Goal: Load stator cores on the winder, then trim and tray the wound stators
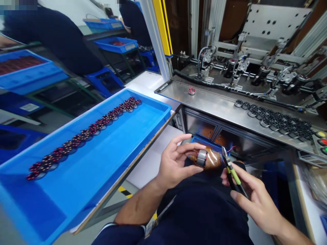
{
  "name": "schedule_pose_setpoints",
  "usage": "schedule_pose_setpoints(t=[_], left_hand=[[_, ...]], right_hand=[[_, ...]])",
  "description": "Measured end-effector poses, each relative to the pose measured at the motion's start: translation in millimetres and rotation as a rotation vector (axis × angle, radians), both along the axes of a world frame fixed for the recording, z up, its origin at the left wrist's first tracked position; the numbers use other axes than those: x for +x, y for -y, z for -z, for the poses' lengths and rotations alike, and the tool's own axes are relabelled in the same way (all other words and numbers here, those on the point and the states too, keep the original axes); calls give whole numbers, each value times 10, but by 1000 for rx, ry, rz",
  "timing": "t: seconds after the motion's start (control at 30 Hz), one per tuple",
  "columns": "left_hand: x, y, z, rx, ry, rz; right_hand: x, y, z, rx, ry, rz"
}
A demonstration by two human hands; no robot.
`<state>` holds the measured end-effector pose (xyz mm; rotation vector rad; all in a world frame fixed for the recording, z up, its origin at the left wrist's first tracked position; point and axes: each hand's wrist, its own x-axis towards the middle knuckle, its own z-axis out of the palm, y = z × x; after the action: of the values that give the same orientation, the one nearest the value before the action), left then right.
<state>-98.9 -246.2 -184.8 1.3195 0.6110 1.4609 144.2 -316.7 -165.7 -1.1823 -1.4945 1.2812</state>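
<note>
Between the thumb and fingers of my left hand [176, 161] is a round motor stator [201, 158], its grey metal side turned toward the right. My right hand [252, 190] grips a pair of cutting pliers [233, 173] with green and black handles. The pliers' tips point up and stand apart from the stator. A thin reddish wire shows just beyond those tips. Below and behind the stator is something wrapped in shiny brown film [213, 158], partly hidden by my left hand.
To the left, a long blue tray [107, 160] carries a row of red-and-black stators [87, 134]. On the metal ledge [212, 103] sit a single stator [191, 91] and several black ones [278, 120]. A machine with clamps [263, 73] stands behind. Two people sit at the upper left.
</note>
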Motion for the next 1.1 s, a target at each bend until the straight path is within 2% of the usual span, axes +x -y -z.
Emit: schedule_pose_setpoints(t=[0.1,0.17,0.23,0.47,0.83,1.1], left_hand=[[-13,-94,36,-313,302,241],[-25,-136,67,-438,398,293],[-31,-150,92,-494,451,325],[-14,-120,113,-524,568,392],[-22,-120,159,-530,442,315],[-20,-115,129,-536,413,296]], right_hand=[[65,34,96,-41,-39,1],[91,52,150,-71,-47,5],[103,67,193,-91,-45,10],[120,77,277,-122,-21,-7],[118,87,332,-187,-23,-17],[130,99,350,-234,-63,-24]])
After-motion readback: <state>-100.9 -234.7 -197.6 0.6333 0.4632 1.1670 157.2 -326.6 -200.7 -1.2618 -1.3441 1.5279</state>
